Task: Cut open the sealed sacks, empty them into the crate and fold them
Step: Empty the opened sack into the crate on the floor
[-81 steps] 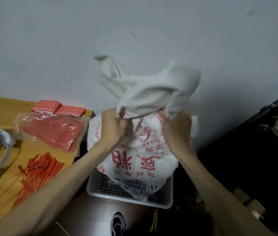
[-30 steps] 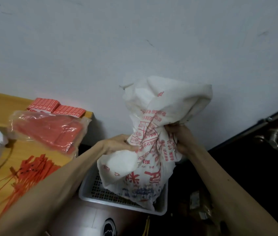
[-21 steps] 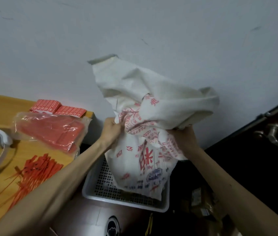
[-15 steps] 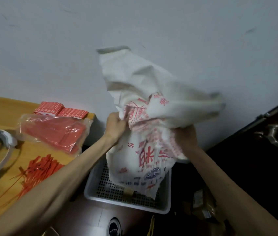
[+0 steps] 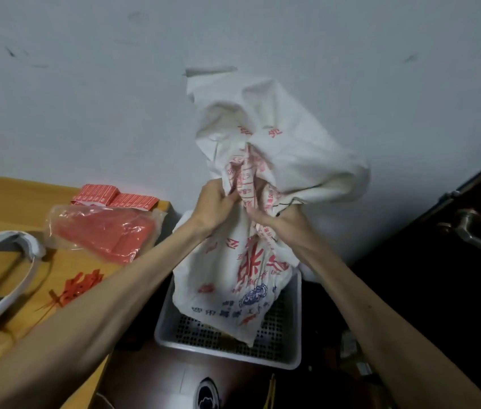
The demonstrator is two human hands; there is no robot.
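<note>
both hands bunch the white printed sack (image 5: 265, 160) above the crate (image 5: 227, 355). the left hand (image 5: 214, 206) has its fingers curled tight into the crumpled middle, and the right hand (image 5: 285, 224) grips just beside it. the sack's lower end hangs into the crate, perhaps touching its mesh floor. the desk (image 5: 3, 196) stands left of the crate.

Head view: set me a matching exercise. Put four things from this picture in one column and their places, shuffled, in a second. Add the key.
Things
1. sack
2. crate
3. clear bag of red pieces
4. door handle

Places
A. on the wooden table
B. gripped by the left hand and the right hand
C. on the dark door, far right
D. directly below the sack

Pairs: 1-B, 2-D, 3-A, 4-C
</note>
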